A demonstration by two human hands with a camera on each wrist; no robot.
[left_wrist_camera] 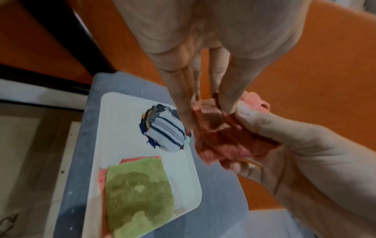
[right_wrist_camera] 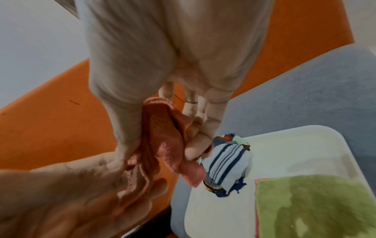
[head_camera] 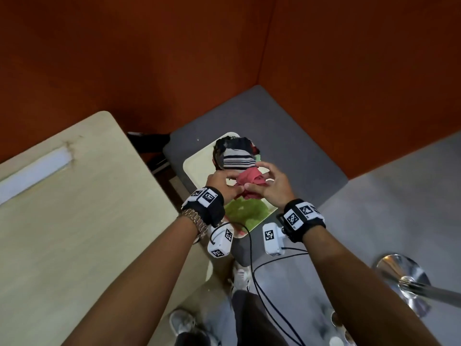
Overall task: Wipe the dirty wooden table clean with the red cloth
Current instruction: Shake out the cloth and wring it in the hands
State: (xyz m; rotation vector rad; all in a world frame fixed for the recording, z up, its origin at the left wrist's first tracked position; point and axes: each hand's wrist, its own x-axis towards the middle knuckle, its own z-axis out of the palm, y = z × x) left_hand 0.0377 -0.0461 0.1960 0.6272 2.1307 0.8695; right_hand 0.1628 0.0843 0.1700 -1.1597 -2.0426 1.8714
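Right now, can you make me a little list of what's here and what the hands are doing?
red cloth: bunched, held above the tray
left hand: pinches the red cloth
right hand: pinches the red cloth
tray: white, on a grey seat
green cloth: flat on the tray
striped bundle: on the tray
table: wooden, left of the seat

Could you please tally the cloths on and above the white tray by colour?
Red crumpled cloth, held by left hand and right hand: 1
Green flat cloth: 1
Pink cloth edge under the green: 1
Striped white-and-navy bundle: 1
Total: 4, with white plastic tray
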